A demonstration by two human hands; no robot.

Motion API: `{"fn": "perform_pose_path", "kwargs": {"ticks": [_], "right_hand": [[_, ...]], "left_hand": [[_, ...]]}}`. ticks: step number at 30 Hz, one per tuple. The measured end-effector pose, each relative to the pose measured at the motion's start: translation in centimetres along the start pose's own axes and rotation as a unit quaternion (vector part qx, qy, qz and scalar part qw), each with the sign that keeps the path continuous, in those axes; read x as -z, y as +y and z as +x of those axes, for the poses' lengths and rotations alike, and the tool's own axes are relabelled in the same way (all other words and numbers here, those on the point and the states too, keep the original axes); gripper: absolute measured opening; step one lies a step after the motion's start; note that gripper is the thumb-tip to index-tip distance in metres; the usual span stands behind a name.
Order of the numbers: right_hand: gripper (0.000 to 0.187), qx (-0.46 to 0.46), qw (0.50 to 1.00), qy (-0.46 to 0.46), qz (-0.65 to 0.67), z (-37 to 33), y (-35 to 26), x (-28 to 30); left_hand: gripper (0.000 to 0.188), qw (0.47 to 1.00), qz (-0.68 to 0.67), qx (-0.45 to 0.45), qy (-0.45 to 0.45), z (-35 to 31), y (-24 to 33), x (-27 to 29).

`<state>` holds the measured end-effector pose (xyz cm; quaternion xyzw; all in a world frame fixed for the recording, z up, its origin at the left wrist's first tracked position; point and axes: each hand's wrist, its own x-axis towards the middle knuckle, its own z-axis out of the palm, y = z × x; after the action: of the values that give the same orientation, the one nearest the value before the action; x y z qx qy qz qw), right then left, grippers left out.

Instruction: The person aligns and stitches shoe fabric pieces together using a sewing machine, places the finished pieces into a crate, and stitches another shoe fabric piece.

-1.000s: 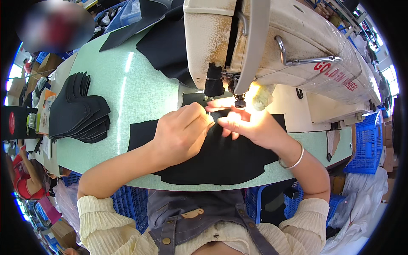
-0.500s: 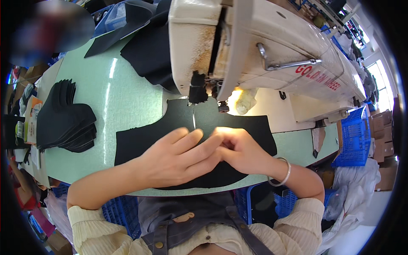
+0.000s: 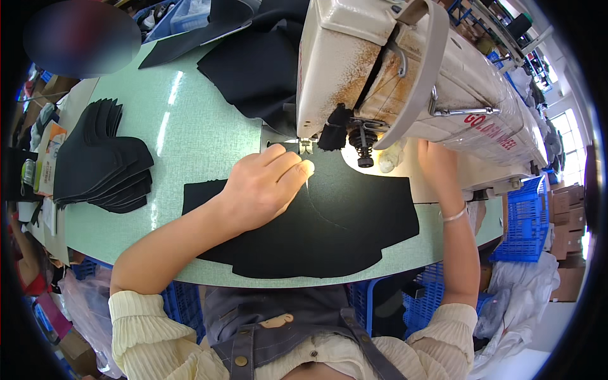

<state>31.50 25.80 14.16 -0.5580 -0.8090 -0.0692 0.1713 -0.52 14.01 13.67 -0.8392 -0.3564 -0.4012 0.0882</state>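
Note:
A black fabric panel lies flat under the front of a white sewing machine. My left hand is over the panel's far left part, close to the presser foot. Its thumb and fingers are pinched together, and a pale thread hangs from the fingertips. From there a thin thread line curves over the black panel to the right. My right hand reaches beside the machine's arm, on its near side; its fingertips are hidden there, so their grip does not show.
A stack of black cut pieces lies on the green table at left. More black sheets are at the back. A crumpled whitish wad sits beneath the machine arm. Blue baskets stand at right and below the table edge.
My hands, formerly together over the middle of the panel, have separated. The right has moved right to the machine's arm, and the left is now pinched near the presser foot. The view has shifted.

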Motion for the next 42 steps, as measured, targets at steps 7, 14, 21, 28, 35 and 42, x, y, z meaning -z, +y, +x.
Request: {"fn": "perform_pose_path", "kwargs": {"ticks": [7,14,21,28,35,42], "right_hand": [[0.025,0.093,0.986,0.109,-0.091,1.4,6.3,-4.7],[0.017,-0.014,0.988,-0.145,-0.051,-1.3,-4.0,2.2],[0.022,0.218,0.966,-0.077,0.119,-5.6,-11.9,4.5],[0.032,0.252,0.962,-0.055,0.094,-4.7,-13.7,2.5],[0.02,-0.03,0.97,-0.004,0.242,-2.8,-8.9,-0.3],[0.022,0.097,0.988,0.107,0.057,0.5,-4.6,-3.6]], "left_hand": [[0.018,1.0,0.01,0.012,0.007,0.1,-0.4,0.1],[0.018,1.0,0.023,0.01,-0.004,-0.2,-0.3,0.1],[0.019,1.0,0.016,0.008,-0.005,0.2,0.4,0.2],[0.018,1.0,0.005,0.024,-0.019,0.4,0.8,0.2],[0.018,0.998,0.038,0.04,0.0,0.4,0.4,0.6],[0.02,0.994,0.1,0.04,-0.008,1.0,-0.4,0.6]]}}
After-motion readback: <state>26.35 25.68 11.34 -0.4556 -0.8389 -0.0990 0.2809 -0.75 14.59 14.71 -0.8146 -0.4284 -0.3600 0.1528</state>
